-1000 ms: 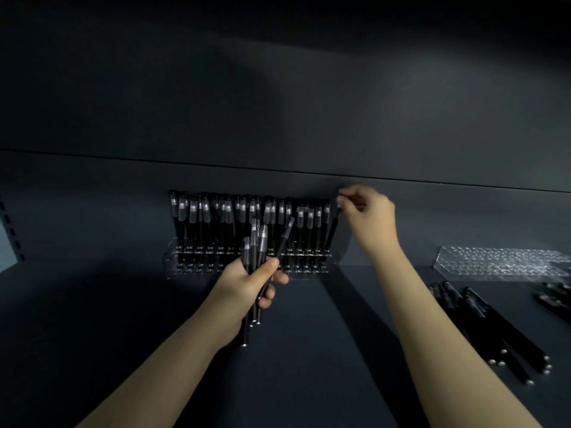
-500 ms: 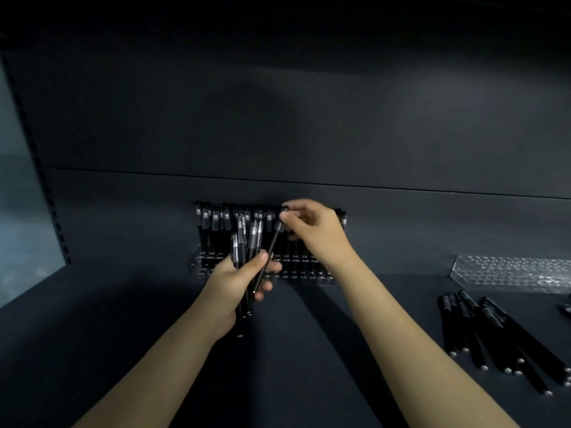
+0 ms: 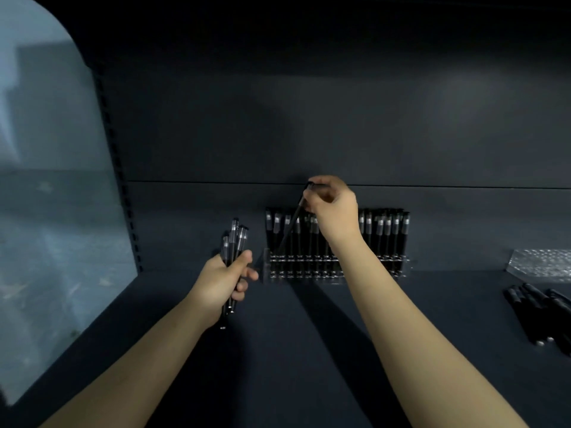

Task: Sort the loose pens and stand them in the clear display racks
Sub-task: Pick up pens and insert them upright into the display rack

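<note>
At nine o'clock in the view a pale panel point(image 3: 46, 180) is showing beside a slotted upright strip point(image 3: 117, 168). Past it, toward seven o'clock, the left hand point(image 3: 222, 281) is gripping a bundle of pens point(image 3: 234, 239). Its fingers and thumb are curling round the barrels, with the caps pointing to twelve o'clock and the tips sticking out below the palm. The bundle is hovering at nine o'clock of the filled clear rack point(image 3: 309, 274), apart from it. That rack is standing at the back of the dark shelf point(image 3: 309, 350), near the centre, with black pens standing upright in it. Above it the right hand point(image 3: 333, 205) is pinching the top end of a single pen point(image 3: 292, 223) between thumb and fingertips. The pen is slanting from one o'clock down to seven o'clock, and its lower tip is lying at the rack's left end; I cannot tell whether it is seated in a hole. At three o'clock a second clear rack point(image 3: 540, 262) is sitting, and at four o'clock loose pens point(image 3: 531, 313) are lying flat.
</note>
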A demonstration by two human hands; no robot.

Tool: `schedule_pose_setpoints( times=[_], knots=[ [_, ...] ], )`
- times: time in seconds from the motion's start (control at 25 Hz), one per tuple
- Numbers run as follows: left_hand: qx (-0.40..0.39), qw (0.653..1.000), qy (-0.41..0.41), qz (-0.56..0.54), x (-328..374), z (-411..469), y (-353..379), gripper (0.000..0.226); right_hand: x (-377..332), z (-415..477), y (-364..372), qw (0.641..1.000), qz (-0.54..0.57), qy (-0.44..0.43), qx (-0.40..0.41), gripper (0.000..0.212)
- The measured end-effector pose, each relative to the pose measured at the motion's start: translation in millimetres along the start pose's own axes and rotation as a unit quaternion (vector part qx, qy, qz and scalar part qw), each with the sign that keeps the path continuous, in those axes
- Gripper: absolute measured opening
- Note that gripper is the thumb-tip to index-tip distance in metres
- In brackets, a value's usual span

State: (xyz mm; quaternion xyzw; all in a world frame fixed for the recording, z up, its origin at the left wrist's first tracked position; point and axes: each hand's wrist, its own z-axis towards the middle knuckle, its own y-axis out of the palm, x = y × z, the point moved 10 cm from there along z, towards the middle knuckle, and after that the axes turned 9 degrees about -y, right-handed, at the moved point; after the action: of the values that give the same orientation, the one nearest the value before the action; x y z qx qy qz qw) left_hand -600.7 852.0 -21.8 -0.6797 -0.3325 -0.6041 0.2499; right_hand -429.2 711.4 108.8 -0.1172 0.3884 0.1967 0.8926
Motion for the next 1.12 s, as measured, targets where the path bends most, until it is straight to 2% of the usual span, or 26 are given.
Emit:
schedule_pose_setpoints(
  times=[0.12,0.24,0.28,0.32,0.48,0.64,0.8,0.92,1.0,1.12],
  knots=[
    [-0.020,1.000,-0.002,-0.007,0.1,3.6,-6.8,0.038,-10.5,-4.8,22.7,0.996,-0.075,-0.040,-0.006,0.015],
    [-0.038,0.998,-0.026,-0.038,-12.4,12.2,-3.2,0.069,-15.9,-8.1,34.1,0.987,-0.135,-0.088,-0.010,0.015],
    [-0.042,0.997,-0.034,-0.051,-16.2,15.4,-3.1,0.071,-15.2,-8.6,38.4,0.981,-0.161,-0.102,-0.020,0.015],
    [-0.045,0.996,-0.038,-0.066,-17.5,17.2,-2.6,0.069,-13.7,-9.4,42.3,0.975,-0.189,-0.115,-0.035,0.015],
    [-0.065,0.995,-0.008,-0.076,-7.5,12.3,1.1,0.031,-10.0,-13.5,56.2,0.942,-0.276,-0.163,-0.094,0.014],
    [-0.067,0.995,0.018,-0.074,1.0,3.4,-1.4,0.016,-20.1,-10.3,56.1,0.950,-0.239,-0.169,-0.110,0.005],
    [-0.068,0.994,0.023,-0.077,5.0,-0.3,0.3,0.017,-12.8,-16.0,69.8,0.941,-0.258,-0.150,-0.160,0.009],
    [-0.074,0.993,0.028,-0.083,7.2,-0.9,1.6,0.018,-18.4,-17.1,68.3,0.946,-0.247,-0.154,-0.145,0.015],
    [-0.080,0.991,0.030,-0.101,9.0,-1.0,2.7,0.020,-21.3,-17.3,67.3,0.961,-0.197,-0.132,-0.144,0.015],
    [-0.089,0.986,0.031,-0.137,11.7,-0.9,3.5,0.020,-8.6,-26.9,85.6,0.974,-0.036,-0.009,-0.225,0.015]
  ],
)
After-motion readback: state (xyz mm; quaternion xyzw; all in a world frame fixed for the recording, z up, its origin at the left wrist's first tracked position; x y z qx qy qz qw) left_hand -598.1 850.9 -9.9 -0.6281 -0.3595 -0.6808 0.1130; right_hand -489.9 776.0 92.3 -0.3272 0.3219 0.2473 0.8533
